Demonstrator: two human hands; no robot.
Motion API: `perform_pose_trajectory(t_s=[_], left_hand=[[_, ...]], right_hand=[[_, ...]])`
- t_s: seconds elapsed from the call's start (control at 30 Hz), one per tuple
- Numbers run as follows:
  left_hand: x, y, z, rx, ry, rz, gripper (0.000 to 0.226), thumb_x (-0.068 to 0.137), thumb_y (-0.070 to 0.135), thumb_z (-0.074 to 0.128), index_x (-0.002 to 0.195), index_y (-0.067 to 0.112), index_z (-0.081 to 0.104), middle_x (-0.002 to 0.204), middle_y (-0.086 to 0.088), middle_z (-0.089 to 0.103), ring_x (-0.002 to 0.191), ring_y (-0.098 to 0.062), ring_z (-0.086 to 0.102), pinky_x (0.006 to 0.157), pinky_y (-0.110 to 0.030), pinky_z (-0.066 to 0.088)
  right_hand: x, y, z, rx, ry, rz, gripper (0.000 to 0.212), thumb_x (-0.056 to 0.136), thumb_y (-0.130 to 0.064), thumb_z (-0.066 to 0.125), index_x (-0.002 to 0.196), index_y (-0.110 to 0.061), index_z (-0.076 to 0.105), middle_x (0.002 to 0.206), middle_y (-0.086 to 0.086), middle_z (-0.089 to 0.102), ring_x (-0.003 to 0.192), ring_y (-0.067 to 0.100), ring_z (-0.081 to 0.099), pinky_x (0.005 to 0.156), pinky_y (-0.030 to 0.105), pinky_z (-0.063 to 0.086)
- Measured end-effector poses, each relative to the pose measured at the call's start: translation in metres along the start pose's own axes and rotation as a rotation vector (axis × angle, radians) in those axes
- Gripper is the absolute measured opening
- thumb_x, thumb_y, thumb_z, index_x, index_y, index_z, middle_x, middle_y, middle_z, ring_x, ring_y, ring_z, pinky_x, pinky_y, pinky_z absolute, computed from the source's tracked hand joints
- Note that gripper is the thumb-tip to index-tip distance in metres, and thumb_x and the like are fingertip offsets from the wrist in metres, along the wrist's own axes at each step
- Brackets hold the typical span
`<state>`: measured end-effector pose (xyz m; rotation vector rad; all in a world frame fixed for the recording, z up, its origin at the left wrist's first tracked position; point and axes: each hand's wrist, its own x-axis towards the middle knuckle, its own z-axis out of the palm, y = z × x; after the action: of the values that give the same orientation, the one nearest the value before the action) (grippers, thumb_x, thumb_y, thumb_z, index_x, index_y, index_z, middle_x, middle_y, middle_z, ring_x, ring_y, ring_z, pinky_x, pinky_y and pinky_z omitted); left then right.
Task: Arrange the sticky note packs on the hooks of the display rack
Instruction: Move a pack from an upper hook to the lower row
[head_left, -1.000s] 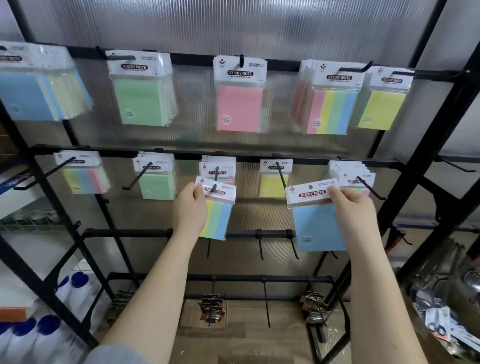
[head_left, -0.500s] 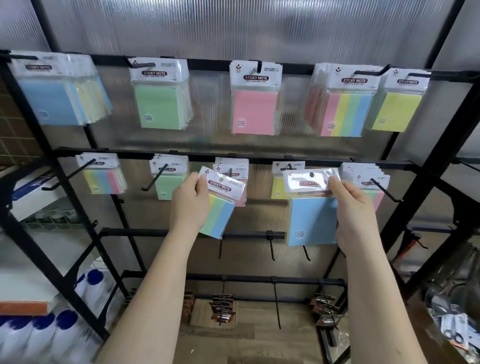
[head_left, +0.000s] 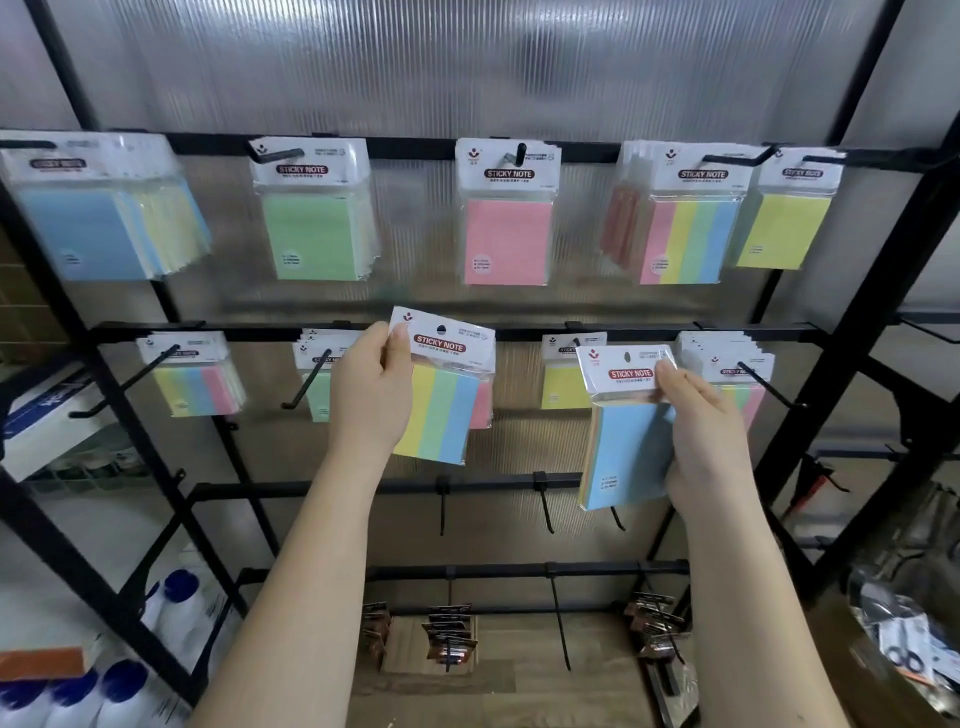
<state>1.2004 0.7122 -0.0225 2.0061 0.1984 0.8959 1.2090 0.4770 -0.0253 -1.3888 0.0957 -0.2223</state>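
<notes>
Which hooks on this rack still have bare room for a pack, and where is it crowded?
Bare: the hooks on the third rail below both hands, and the fourth rail's hook. Crowded: the top-left stack, the top multicolour stack and the stack behind the right hand.

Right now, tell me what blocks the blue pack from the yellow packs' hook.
Nothing visible does. The right hand holds the blue pack just off the hook, whose yellow packs hang behind.
</notes>
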Motion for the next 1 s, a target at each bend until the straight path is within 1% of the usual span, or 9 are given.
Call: perform_pose_trajectory(t_s=[0.17, 0.3, 0.37, 0.43, 0.53, 0.67, 0.77, 0.83, 1.0], left_hand=[[0.005, 0.02, 0.013, -0.049, -0.08, 0.152, 0.042, 0.1, 0.023, 0.04, 0.06, 0.019, 0.027, 0.052, 0.006, 0.031, 0.049, -0.006, 0.03, 0.048, -0.023, 0.021], [0.003, 0.04, 0.027, -0.091, -0.14, 0.231, 0.043, 0.099, 0.025, 0.043, 0.058, 0.026, 0.031, 0.048, 0.013, 0.045, 0.047, -0.004, 0.035, 0.045, -0.02, 0.022], [0.001, 0.051, 0.037, -0.134, -0.14, 0.263, 0.04, 0.099, 0.025, 0.044, 0.059, 0.022, 0.038, 0.05, 0.006, 0.046, 0.049, -0.004, 0.036, 0.046, -0.02, 0.023], [-0.002, 0.062, 0.049, -0.166, -0.137, 0.275, 0.039, 0.099, 0.028, 0.044, 0.067, 0.007, 0.048, 0.057, -0.007, 0.052, 0.051, -0.007, 0.036, 0.048, -0.022, 0.024], [-0.01, 0.083, 0.07, -0.219, -0.102, 0.294, 0.041, 0.098, 0.03, 0.045, 0.075, -0.003, 0.053, 0.066, -0.019, 0.058, 0.054, -0.009, 0.037, 0.049, -0.026, 0.026], [-0.022, 0.113, 0.098, -0.321, -0.031, 0.27, 0.04, 0.097, 0.027, 0.048, 0.065, 0.003, 0.051, 0.053, 0.0, 0.052, 0.051, -0.004, 0.036, 0.049, -0.026, 0.026], [-0.027, 0.136, 0.119, -0.418, -0.004, 0.248, 0.042, 0.097, 0.027, 0.049, 0.065, 0.001, 0.049, 0.053, -0.001, 0.052, 0.052, -0.006, 0.039, 0.051, -0.025, 0.03], [-0.026, 0.156, 0.129, -0.415, 0.029, 0.249, 0.044, 0.097, 0.02, 0.05, 0.056, 0.012, 0.037, 0.044, 0.013, 0.041, 0.044, 0.0, 0.032, 0.046, -0.013, 0.023], [-0.011, 0.19, 0.144, -0.383, 0.099, 0.323, 0.048, 0.097, 0.017, 0.049, 0.057, 0.025, 0.025, 0.04, 0.022, 0.037, 0.041, 0.003, 0.033, 0.044, -0.011, 0.023]], right_hand=[[-0.004, -0.003, -0.013, 0.081, 0.083, 0.031, 0.034, 0.096, -0.021, 0.054, 0.064, -0.018, 0.064, 0.058, -0.014, 0.067, 0.057, 0.003, 0.058, 0.066, 0.024, 0.038], [-0.006, -0.003, -0.031, 0.103, 0.124, 0.039, 0.028, 0.096, -0.022, 0.054, 0.071, -0.02, 0.066, 0.062, -0.014, 0.069, 0.06, 0.005, 0.059, 0.063, 0.022, 0.04], [-0.005, -0.005, -0.043, 0.113, 0.146, 0.04, 0.026, 0.096, -0.021, 0.054, 0.073, -0.02, 0.066, 0.06, -0.015, 0.068, 0.052, -0.001, 0.06, 0.055, 0.017, 0.041], [-0.002, -0.011, -0.057, 0.104, 0.157, 0.039, 0.025, 0.096, -0.021, 0.054, 0.074, -0.019, 0.065, 0.06, -0.014, 0.067, 0.049, -0.002, 0.058, 0.046, 0.011, 0.04], [0.008, -0.021, -0.081, 0.051, 0.135, 0.017, 0.028, 0.096, -0.022, 0.053, 0.072, -0.018, 0.065, 0.064, -0.01, 0.067, 0.059, 0.007, 0.057, 0.054, 0.019, 0.04], [0.026, -0.036, -0.114, -0.019, 0.109, -0.007, 0.032, 0.096, -0.022, 0.053, 0.066, -0.018, 0.065, 0.062, -0.009, 0.067, 0.062, 0.01, 0.055, 0.058, 0.024, 0.037], [0.039, -0.042, -0.135, -0.045, 0.099, 0.008, 0.033, 0.096, -0.022, 0.053, 0.065, -0.018, 0.064, 0.058, -0.01, 0.066, 0.06, 0.011, 0.055, 0.058, 0.025, 0.038], [0.046, -0.044, -0.146, -0.041, 0.091, 0.022, 0.038, 0.095, -0.022, 0.054, 0.059, -0.019, 0.062, 0.058, -0.009, 0.066, 0.062, 0.013, 0.054, 0.061, 0.027, 0.036], [0.054, -0.05, -0.158, -0.066, 0.054, 0.045, 0.035, 0.096, -0.022, 0.053, 0.063, -0.019, 0.061, 0.055, -0.011, 0.065, 0.06, 0.011, 0.053, 0.06, 0.025, 0.036]])
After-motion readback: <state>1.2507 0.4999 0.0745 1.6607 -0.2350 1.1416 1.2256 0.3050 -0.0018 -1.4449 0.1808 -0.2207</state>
